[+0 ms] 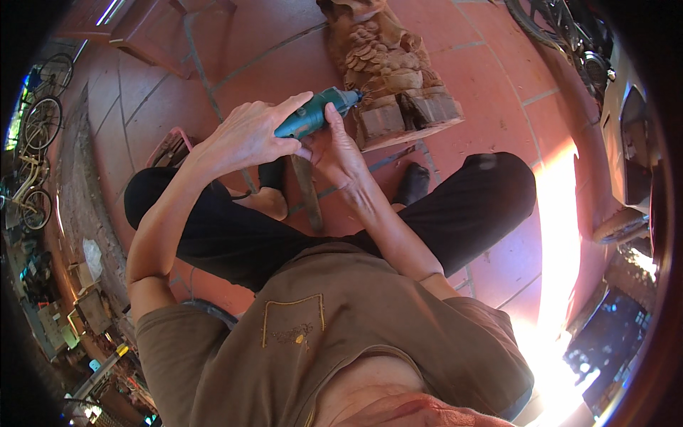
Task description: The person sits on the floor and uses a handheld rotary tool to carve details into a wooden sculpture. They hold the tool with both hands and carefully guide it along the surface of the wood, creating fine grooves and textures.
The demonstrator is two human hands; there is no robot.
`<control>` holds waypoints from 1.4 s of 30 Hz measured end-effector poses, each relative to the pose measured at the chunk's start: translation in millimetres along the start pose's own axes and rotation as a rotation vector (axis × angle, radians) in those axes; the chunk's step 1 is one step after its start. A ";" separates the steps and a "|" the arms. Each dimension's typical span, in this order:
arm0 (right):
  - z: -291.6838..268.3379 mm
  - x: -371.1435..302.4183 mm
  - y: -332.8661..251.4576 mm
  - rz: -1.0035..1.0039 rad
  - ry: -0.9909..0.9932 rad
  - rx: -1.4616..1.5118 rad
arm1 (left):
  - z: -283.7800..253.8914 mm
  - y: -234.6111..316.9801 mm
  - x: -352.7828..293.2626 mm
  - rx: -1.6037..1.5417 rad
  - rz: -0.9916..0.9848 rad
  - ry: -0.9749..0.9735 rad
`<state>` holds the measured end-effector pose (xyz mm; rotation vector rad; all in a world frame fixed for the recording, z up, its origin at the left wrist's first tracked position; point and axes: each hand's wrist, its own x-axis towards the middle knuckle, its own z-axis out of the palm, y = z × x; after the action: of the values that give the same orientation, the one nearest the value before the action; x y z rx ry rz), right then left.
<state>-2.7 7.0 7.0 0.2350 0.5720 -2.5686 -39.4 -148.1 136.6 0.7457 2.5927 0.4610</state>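
Observation:
A teal handheld rotary tool (318, 114) is held between my two hands, its dark tip pointing right toward a carved wooden figure (388, 67). My left hand (245, 136) grips the tool's rear end, with thumb and fingers around it. From below and the right, my right hand (340, 151) holds the front part, its thumb near the nose; some of its fingers are hidden. The reddish-brown carving lies on the floor, with rounded, coin-like relief and a blocky base near the tip. Whether the tip touches the wood, I cannot tell.
A flat wooden strip (306, 192) lies between my feet. Beside my left knee is a pinkish frame-like object (171, 146). A motorbike (626, 149) stands at right, bicycles (43, 128) at far left. A long log (89, 185) and clutter line the left side of the red tiled floor (491, 85).

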 end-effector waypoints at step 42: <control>-11.4 8.1 9.8 0.007 -0.014 0.084 | 10.3 -12.3 0.7 -0.026 -0.012 -0.012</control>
<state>-4.1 0.8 -8.9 0.2473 0.4574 -2.5881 -40.5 -155.6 122.5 0.7215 2.5735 0.4838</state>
